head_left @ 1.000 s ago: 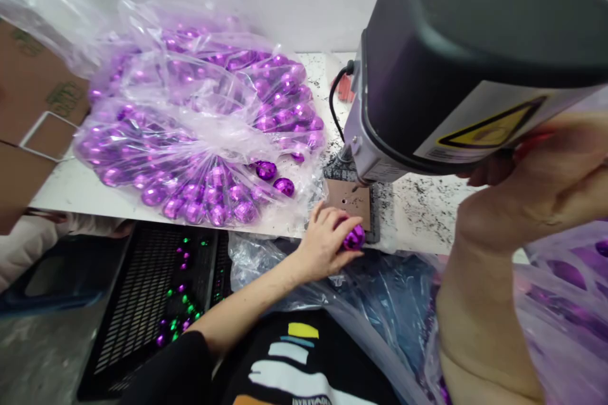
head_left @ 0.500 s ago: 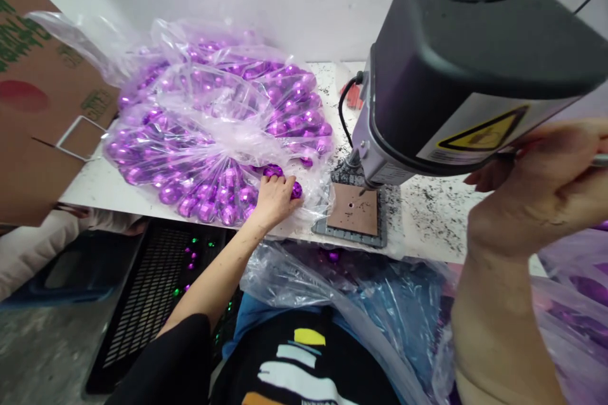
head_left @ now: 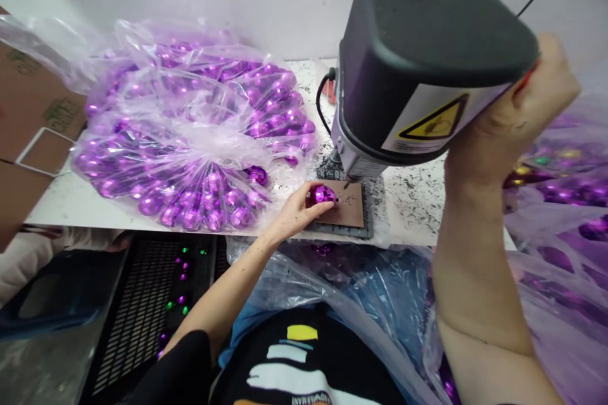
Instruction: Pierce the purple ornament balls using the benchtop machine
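Observation:
A shiny purple mirror-faceted ball (head_left: 323, 194) is pinched between the thumb and fingers of my left hand (head_left: 300, 210), over the left part of a brown square board (head_left: 350, 210). The board, with a small dark hole, lies on the base of a black-headed bench drill press (head_left: 403, 114). The drill's tip is just above the board, beside the ball. My right hand (head_left: 510, 107) is curled at the right side of the machine's head; its fingertips are hidden behind the housing. The lever it grips shows only in the earlier frame.
Clear plastic bags full of purple balls (head_left: 190, 126) cover the table's left side. One loose ball (head_left: 256, 175) sits near their edge. A cardboard box (head_left: 38, 101) stands far left, more bagged balls (head_left: 570, 202) at right. Dark shavings (head_left: 408, 202) litter the white table.
My left hand has moved right from the bags to the board, bringing a purple ball. My right hand has shifted up and closer to the machine's head. The view has turned slightly right.

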{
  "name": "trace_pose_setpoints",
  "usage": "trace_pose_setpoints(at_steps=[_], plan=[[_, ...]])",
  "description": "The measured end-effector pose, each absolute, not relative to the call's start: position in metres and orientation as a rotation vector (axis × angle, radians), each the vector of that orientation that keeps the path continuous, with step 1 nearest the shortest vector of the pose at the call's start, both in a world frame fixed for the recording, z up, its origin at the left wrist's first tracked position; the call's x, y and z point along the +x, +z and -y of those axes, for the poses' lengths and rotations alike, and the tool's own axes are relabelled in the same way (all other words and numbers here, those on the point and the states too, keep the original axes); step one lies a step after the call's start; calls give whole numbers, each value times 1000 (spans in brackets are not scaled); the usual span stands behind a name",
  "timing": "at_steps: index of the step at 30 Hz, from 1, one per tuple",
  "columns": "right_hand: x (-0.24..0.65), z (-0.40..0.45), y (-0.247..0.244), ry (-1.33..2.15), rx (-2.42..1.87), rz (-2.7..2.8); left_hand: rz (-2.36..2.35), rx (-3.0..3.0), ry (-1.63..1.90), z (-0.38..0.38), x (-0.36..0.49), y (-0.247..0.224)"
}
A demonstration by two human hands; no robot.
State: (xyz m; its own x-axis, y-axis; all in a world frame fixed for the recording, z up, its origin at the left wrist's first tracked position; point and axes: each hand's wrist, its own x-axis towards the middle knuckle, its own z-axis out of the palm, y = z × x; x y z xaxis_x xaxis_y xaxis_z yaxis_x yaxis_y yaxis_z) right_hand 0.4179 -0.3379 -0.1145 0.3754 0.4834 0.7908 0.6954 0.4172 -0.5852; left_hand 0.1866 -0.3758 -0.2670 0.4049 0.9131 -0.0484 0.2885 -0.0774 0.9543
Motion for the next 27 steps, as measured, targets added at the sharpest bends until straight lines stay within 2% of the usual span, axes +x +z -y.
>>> trace_pose_setpoints(at_steps=[14,19,24,27], plan=[[415,340,-117,-144,-1183,1252,-1227,2236,801,374,222,-280],[416,341,-117,-158,-1164,1277,-1443,2268,802,374,238,-285],[415,347,-114,-122,-1139,1340,-1439,2278,856,375,240,-287],[409,359,-119,-228,-1145,1314,-1440,2275,864,376,240,-286]])
